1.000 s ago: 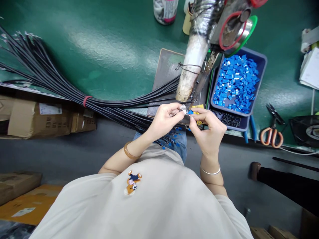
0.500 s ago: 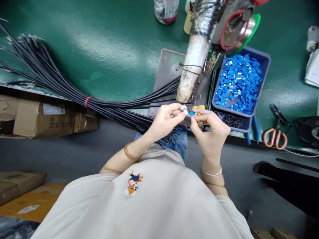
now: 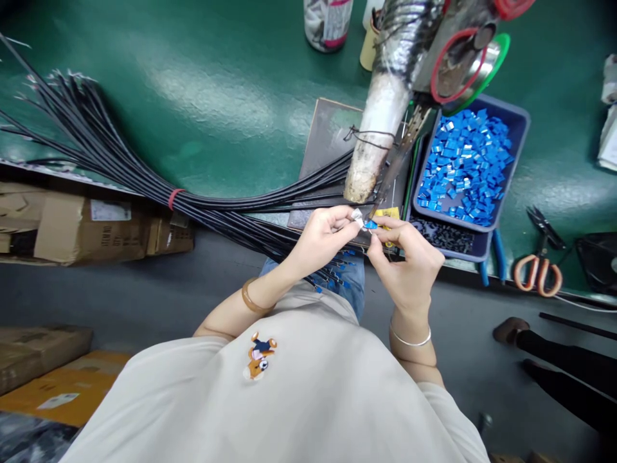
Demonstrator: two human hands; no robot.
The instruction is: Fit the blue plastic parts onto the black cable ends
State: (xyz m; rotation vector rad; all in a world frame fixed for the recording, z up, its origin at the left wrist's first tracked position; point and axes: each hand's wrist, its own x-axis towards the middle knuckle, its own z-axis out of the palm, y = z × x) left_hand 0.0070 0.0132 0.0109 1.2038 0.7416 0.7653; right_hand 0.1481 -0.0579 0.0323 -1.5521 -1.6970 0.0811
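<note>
Left hand [image 3: 321,236]: fingertips pinched narrow, touching the blue part; what they grip is too small to tell.
Right hand [image 3: 409,260]: thumb and forefinger pinch 1 blue part [image 3: 370,224] at the table edge [image 3: 270,218].
Doing it well: probably a steady pinch, with both hands close under the tool tip [image 3: 385,186].
Beyond: cable bundle [image 3: 144,180]; tray [image 3: 523,125] of blue pieces.

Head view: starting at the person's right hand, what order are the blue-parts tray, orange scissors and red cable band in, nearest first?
1. Blue-parts tray, just beyond the right hand, slightly to its right.
2. Orange scissors, farther out to the right.
3. Red cable band, far off to the left.
</note>
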